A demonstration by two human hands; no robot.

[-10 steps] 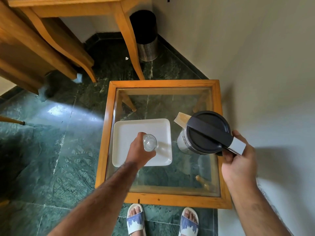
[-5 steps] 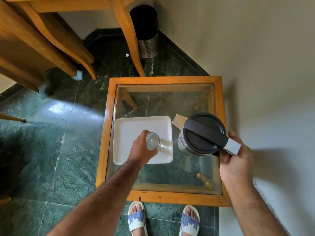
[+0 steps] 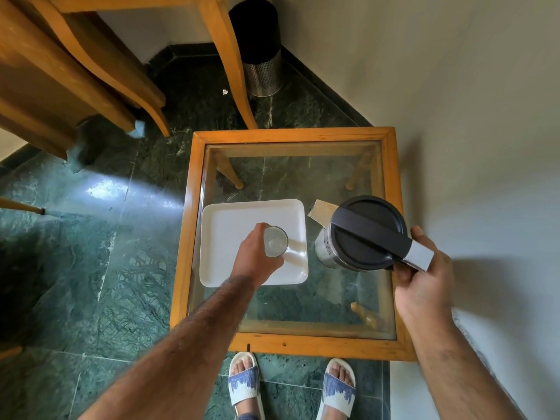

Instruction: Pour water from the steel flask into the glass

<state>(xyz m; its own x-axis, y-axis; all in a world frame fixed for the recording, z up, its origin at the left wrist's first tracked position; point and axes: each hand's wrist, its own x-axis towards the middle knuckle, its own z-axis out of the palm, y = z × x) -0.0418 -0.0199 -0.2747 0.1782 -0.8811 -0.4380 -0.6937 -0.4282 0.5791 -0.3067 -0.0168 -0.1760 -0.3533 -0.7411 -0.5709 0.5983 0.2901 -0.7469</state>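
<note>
A clear glass (image 3: 275,241) stands upright over the white square tray (image 3: 230,216), and my left hand (image 3: 256,259) is wrapped around its left side. To its right is the steel flask (image 3: 360,234), seen from above with a black lid and a spout pointing toward the tray. My right hand (image 3: 424,277) grips the flask's handle. The flask is held roughly level above the glass tabletop, apart from the glass. No water shows leaving the spout.
The tray lies on a low glass-topped table with a wooden frame (image 3: 285,134) set against a white wall on the right. A black and steel bin (image 3: 257,47) and wooden furniture legs (image 3: 233,71) stand behind. My sandalled feet (image 3: 244,386) are at the table's near edge.
The flask has come down slightly and sits a little closer to the tray. My left hand keeps hold of the glass in nearly the same spot.
</note>
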